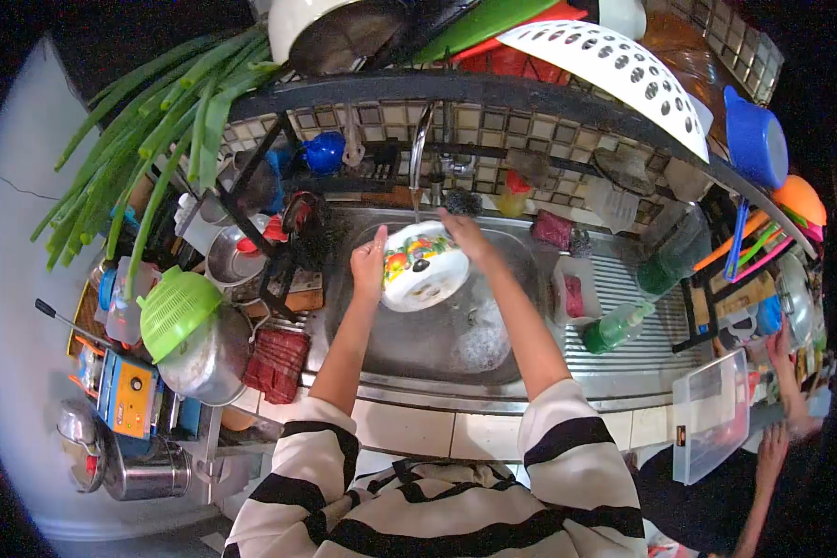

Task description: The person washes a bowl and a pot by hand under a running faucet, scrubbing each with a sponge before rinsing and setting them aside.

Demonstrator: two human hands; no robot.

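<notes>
A white bowl [425, 267] with a fruit pattern is tilted under the tap [420, 149], above the metal sink [395, 349]. My left hand [369, 264] grips its left rim, thumb pointing up. At the upper right rim, my right hand [463, 232] holds the bowl too; its fingertips are partly hidden behind it. White suds [483, 337] lie on the sink floor, right of the bowl.
A green bottle [618, 325] and a white tub [576, 290] stand right of the sink. A green colander [179, 312] on a large pot is at the left. Another person's hand [772, 451] is near a clear plastic box [711, 418] at the lower right.
</notes>
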